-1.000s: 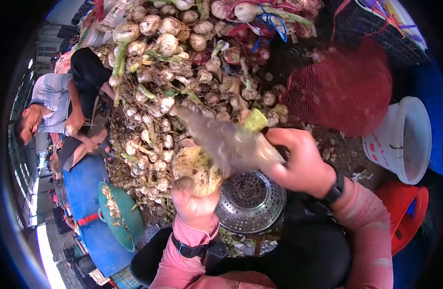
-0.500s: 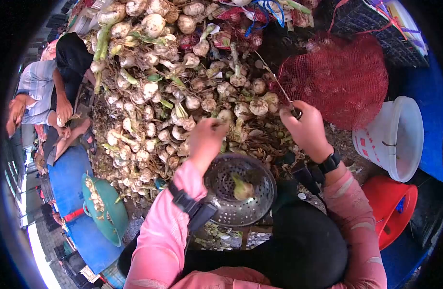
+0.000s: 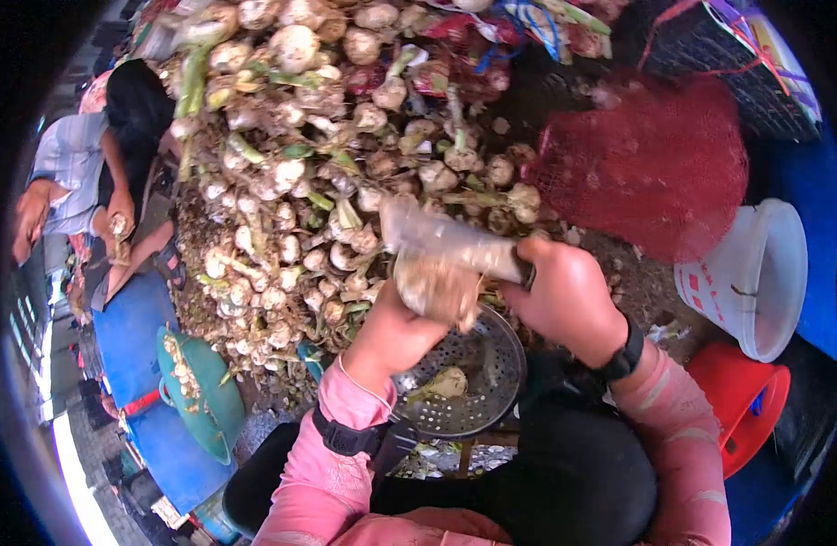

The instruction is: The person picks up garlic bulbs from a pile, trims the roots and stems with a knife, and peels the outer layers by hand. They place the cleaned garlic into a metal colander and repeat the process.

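Observation:
My left hand (image 3: 391, 337) is closed round a large garlic bulb (image 3: 434, 287) with papery, brownish skin, held up over the colander. In my right hand (image 3: 571, 302) is a knife (image 3: 455, 244), its broad blade pointing left and smeared by motion. The blade overlaps the top of the bulb in this view. Below both hands sits a metal colander (image 3: 500, 387) with round holes. One garlic bulb (image 3: 449, 382) with a short stem lies in it. Beyond my hands spreads a big pile of garlic (image 3: 282, 218), with stems and dirt on many bulbs.
A filled red mesh bag (image 3: 646, 173) lies at the right, near a white bucket (image 3: 700, 273) and a red bucket (image 3: 710, 391). To the left are a green basin (image 3: 204, 409) with garlic pieces and a blue barrel (image 3: 131, 337). Another person (image 3: 81, 182) sits at the far left holding a bulb.
My left hand has come back from the pile with a garlic bulb. The knife has swung from pointing up to pointing left across it. The bulb in the colander has turned and shifted.

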`<action>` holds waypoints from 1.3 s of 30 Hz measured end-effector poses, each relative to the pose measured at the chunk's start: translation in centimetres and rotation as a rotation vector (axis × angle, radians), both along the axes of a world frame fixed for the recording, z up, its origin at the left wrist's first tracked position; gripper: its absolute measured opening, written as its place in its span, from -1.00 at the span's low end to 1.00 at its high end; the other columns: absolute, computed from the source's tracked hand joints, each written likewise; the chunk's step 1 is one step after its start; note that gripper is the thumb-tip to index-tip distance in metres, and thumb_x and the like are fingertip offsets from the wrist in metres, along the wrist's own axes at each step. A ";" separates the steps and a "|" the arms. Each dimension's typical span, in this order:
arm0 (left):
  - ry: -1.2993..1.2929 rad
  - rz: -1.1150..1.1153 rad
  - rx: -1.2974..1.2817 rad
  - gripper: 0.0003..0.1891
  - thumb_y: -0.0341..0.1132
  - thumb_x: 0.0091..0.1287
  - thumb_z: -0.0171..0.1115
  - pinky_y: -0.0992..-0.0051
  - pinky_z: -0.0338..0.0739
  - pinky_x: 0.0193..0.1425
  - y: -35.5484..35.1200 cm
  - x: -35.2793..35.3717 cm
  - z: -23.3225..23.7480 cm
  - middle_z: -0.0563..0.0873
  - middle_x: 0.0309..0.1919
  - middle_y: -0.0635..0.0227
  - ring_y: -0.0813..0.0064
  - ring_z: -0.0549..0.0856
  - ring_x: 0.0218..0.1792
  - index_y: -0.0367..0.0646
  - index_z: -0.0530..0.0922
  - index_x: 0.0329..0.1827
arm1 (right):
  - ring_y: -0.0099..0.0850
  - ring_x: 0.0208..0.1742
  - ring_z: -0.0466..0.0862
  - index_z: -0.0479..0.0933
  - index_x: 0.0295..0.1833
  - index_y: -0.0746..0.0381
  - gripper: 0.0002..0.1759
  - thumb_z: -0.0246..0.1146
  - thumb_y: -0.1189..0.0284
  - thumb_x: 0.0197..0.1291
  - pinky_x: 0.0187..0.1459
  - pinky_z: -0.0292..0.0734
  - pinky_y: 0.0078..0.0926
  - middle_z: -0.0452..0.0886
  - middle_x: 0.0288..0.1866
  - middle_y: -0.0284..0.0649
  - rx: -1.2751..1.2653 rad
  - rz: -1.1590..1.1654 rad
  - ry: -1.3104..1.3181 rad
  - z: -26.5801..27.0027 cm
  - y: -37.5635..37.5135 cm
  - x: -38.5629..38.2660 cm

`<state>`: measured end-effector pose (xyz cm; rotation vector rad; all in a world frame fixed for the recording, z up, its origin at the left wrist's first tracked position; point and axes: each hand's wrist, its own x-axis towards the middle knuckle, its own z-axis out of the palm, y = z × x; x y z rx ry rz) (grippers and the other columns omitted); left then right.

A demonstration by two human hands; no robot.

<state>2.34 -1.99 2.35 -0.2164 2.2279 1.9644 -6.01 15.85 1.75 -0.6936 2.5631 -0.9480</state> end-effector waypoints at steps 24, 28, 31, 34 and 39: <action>-0.015 0.298 0.754 -0.40 0.14 0.31 -0.16 0.37 0.28 0.22 4.5 1.4 0.4 0.44 0.11 0.28 0.37 0.43 0.12 -0.15 0.27 0.22 | -0.12 -0.39 0.51 0.36 -0.34 0.30 -0.31 0.51 0.08 -0.53 -0.37 0.43 -0.31 0.46 -0.46 -0.09 -0.542 0.032 0.248 0.7 0.0 0.6; -0.094 0.206 0.761 -0.49 -0.01 0.40 -0.31 0.38 0.26 0.25 5.4 0.4 1.4 0.41 0.14 0.29 0.41 0.40 0.15 -0.17 0.22 0.25 | -0.16 -0.51 0.53 0.40 -0.43 0.25 -0.38 0.47 0.01 -0.48 -0.44 0.44 -0.37 0.46 -0.56 -0.13 -0.576 -0.080 0.195 0.4 -0.3 0.5; -0.066 0.321 0.694 -0.48 0.00 0.39 -0.36 0.48 0.34 0.10 7.3 0.3 2.0 0.54 -0.06 0.31 0.49 0.49 -0.02 -0.18 0.26 0.22 | -0.15 -0.54 0.53 0.45 -0.54 0.23 -0.52 0.45 0.08 -0.43 -0.47 0.44 -0.37 0.48 -0.60 -0.11 -0.643 -0.059 0.282 0.3 0.0 0.4; -0.164 0.081 0.877 -0.45 0.09 0.36 -0.35 0.66 0.41 -0.45 4.5 1.9 -1.8 0.59 -0.41 0.43 0.68 0.52 -0.47 -0.09 0.30 0.20 | -0.31 -0.57 0.53 0.47 -0.50 0.29 -0.57 0.43 0.17 -0.34 -0.48 0.43 -0.43 0.49 -0.62 -0.16 -0.583 -0.241 -0.008 -0.7 -0.2 1.0; -0.245 0.316 0.651 -0.47 -0.13 0.16 0.22 0.66 0.46 -0.41 4.9 2.2 -0.3 0.56 -0.23 0.39 0.61 0.57 -0.34 -0.21 0.33 0.13 | -0.20 -0.52 0.59 0.51 -0.32 0.35 -0.45 0.45 0.11 -0.26 -0.44 0.48 -0.35 0.56 -0.53 -0.02 -0.331 -0.353 0.029 -2.1 2.3 -1.3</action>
